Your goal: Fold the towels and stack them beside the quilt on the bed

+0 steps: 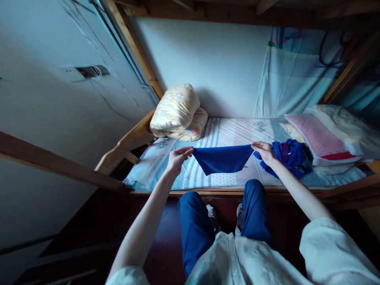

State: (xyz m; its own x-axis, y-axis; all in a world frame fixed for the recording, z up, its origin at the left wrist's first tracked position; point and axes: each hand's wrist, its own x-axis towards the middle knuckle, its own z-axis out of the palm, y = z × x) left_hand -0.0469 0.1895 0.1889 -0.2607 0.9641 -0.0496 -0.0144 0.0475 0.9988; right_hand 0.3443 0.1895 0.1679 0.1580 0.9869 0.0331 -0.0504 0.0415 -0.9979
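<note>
A piece of dark blue cloth [224, 158] is stretched between my two hands above the bed, its top edge nearly straight and its lower part hanging narrower. My left hand [179, 158] pinches the cloth's upper left corner. At the upper right corner, the fingers of my right hand [264, 152] are closed on it. I cannot tell what kind of garment or cloth it is. Just beyond my right hand, a crumpled heap of blue clothes [292, 158] with a purple patch lies on the patterned bed sheet [225, 132].
A folded cream quilt [178, 109] sits at the bed's left end. Pillows, one with a pink panel [317, 134], lie at the right. Wooden posts [139, 51] and an upper bunk [208, 12] frame the bed. A pale curtain [292, 79] hangs by the wall.
</note>
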